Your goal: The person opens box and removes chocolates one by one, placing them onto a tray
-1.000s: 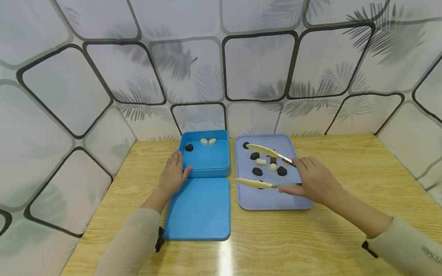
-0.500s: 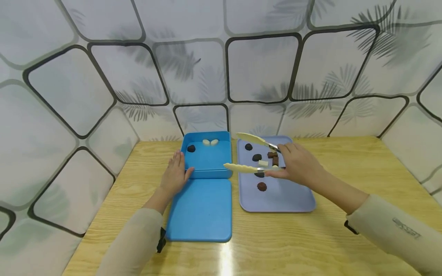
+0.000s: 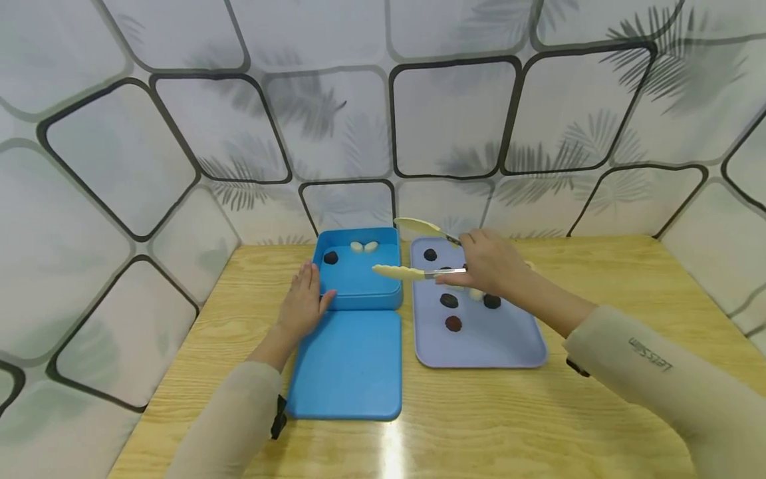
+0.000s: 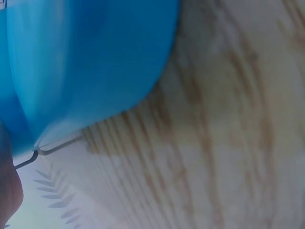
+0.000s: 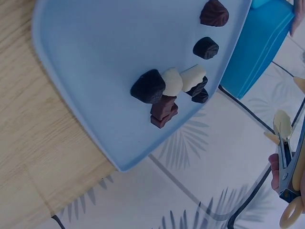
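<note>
1. The tongs [image 3: 419, 253] are gripped in the right hand [image 3: 487, 266], held above the gap between the blue box [image 3: 359, 283] and the lavender tray [image 3: 479, 339]. Their two cream tips stand wide apart, and I see nothing between them.
2. The lower tip reaches over the box's right edge; the upper one is raised toward the wall.
3. The box holds one dark piece [image 3: 330, 257] and two white pieces [image 3: 364, 247] near its far wall. Its lid [image 3: 347, 366] lies flat, just in front of it.
4. The left hand [image 3: 302, 303] rests with relaxed fingers against the box's left side, thumb at its front corner.
5. On the tray, dark, brown and white pieces [image 5: 167, 93] lie clustered, some touching, with two more lying apart.
6. Likely risks, as I judge them: the tongs could pinch two touching pieces at once, or a rounded piece could slip from the smooth tips. The box might slide if the steadying hand lifts away.
7. The worktop [image 3: 598, 279] is pale wood grain with a glossy reflection near the front edge.
8. White panels [image 3: 449, 113] with dark rounded outlines and grey leaf prints enclose it.
</note>
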The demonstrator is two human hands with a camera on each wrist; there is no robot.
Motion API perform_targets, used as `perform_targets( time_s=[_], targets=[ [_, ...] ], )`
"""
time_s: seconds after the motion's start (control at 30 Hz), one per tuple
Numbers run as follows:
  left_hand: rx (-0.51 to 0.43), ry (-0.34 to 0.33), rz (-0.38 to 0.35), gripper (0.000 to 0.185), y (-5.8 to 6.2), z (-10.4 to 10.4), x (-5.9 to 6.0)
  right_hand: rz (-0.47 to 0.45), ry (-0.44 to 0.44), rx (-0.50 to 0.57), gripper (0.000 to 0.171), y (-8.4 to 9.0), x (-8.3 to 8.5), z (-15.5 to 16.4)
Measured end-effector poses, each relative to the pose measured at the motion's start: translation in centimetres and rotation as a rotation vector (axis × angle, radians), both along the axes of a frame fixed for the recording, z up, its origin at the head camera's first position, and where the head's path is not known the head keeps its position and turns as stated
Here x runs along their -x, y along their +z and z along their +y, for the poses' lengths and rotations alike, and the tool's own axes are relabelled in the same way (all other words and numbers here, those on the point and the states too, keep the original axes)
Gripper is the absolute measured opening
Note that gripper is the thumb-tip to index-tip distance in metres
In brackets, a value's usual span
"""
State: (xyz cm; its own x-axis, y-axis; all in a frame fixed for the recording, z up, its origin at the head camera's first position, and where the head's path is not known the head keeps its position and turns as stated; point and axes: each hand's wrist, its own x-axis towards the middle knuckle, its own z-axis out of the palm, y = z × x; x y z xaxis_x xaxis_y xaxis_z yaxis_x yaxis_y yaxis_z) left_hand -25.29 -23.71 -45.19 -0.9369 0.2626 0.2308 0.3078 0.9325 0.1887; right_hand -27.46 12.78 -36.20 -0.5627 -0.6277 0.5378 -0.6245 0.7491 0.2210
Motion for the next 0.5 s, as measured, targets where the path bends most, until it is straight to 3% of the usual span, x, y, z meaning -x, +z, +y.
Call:
perform_targets(
  time_s=[0.2,0.43,0.5],
  targets=[
    [-0.001,0.013,0.003,0.07,-0.1,-0.1,-0.1,-0.096,-0.054,-0.075,0.115,1.1,0.9,-2.1],
    [-0.003,0.017,0.003,0.069,-0.2,0.1,0.0,-0.307,-0.15,-0.166,0.088,1.9,2.2,-5.5],
    [0.004,0.014,0.01,0.069,-0.2,0.1,0.1,-0.337,-0.166,-0.19,0.088,1.9,2.6,-6.5]
  ],
)
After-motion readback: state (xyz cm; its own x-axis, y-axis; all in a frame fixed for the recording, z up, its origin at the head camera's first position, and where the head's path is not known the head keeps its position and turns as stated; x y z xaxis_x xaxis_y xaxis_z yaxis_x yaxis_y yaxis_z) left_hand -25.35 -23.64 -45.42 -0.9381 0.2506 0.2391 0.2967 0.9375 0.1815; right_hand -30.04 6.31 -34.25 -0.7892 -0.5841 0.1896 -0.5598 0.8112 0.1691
